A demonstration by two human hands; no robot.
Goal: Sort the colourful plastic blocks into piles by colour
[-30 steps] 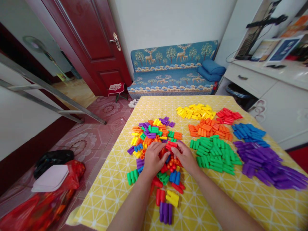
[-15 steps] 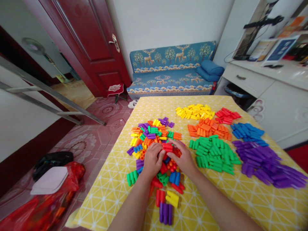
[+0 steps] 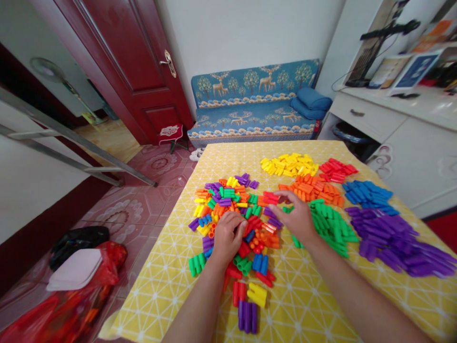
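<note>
My right hand [image 3: 294,214] holds a red plastic tube block [image 3: 271,197] between thumb and fingertips, just past the right side of the mixed pile. The mixed pile [image 3: 228,192] is made of joined-tube blocks in several colours. Over the near part of that pile rests my left hand [image 3: 229,236], its fingers curled and closed; what they hold, if anything, is hidden. Beneath my right hand and beyond it lies the green block pile [image 3: 330,226], partly covered by the hand. Orange blocks [image 3: 310,189] are heaped just behind it.
Yellow [image 3: 289,165], red [image 3: 337,170], blue [image 3: 369,196] and purple [image 3: 396,240] block piles lie on the table's right side. A few loose blocks, one purple [image 3: 247,317], lie near me on the yellow tablecloth [image 3: 171,286]. A patterned sofa [image 3: 250,102] stands behind.
My right hand has moved right and away from me, carrying the red block from beside my left hand towards the sorted piles. My left hand has stayed over the mixed pile.
</note>
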